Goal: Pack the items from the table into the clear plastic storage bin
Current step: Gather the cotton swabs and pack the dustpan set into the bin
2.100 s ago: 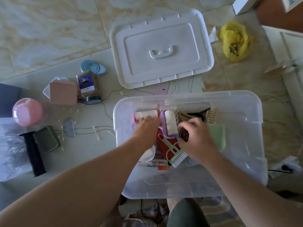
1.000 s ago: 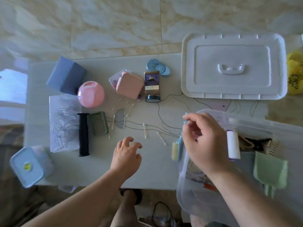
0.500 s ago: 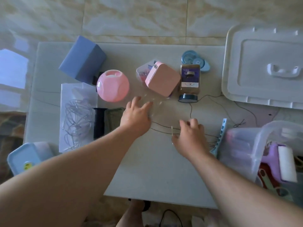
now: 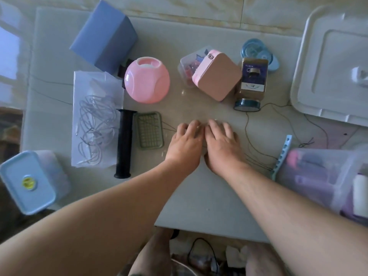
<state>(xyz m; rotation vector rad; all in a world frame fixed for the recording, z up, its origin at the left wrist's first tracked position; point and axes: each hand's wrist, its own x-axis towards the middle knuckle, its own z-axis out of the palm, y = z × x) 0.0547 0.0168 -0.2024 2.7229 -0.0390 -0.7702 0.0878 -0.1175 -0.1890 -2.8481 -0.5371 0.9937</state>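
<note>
Though partly out of view, clear storage bin, half-filled.

My pink ball-shaped holder sits upright. Right of it a pink square case lies tilted, touching a brown jar. Below it lies a green grid tray; far right, the clear storage bin.

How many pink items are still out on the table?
2. A round pink ball-shaped container sits left of centre, beside the blue box; a square pink case lies to its right, against the jar. Smaller pink bits may be hidden.
</note>
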